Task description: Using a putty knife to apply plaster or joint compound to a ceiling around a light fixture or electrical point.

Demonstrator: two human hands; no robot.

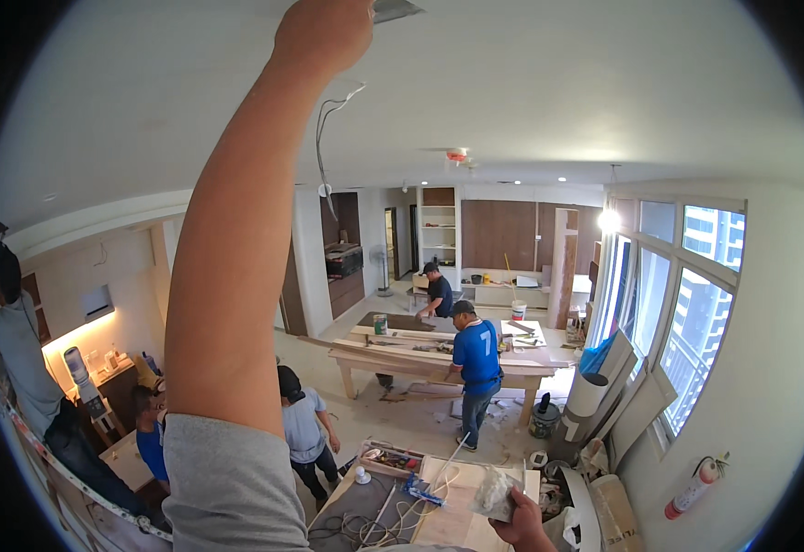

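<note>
My left arm stretches up to the ceiling (512, 101), the grey sleeve low in the view. At the top edge my left hand (327, 35) is closed round a flat grey blade, seemingly a putty knife (396, 9), against the ceiling; its handle is hidden. Low and right of centre, my right hand (523, 526) grips a small flat holder with a lump of whitish putty (496, 493) on it. The holder itself is mostly covered. Below that, a workbench (453, 524) carries a blue caulking gun (423, 490), a cord and a box of tools (393, 458).
Loose wires (321, 138) hang from the ceiling beside my forearm. A person in blue (477, 354) stands at a long wooden table (365, 359); other people are around the room. Another stands on a ladder (39, 451) at left. Panels and rolls (586, 396) lean beneath the windows.
</note>
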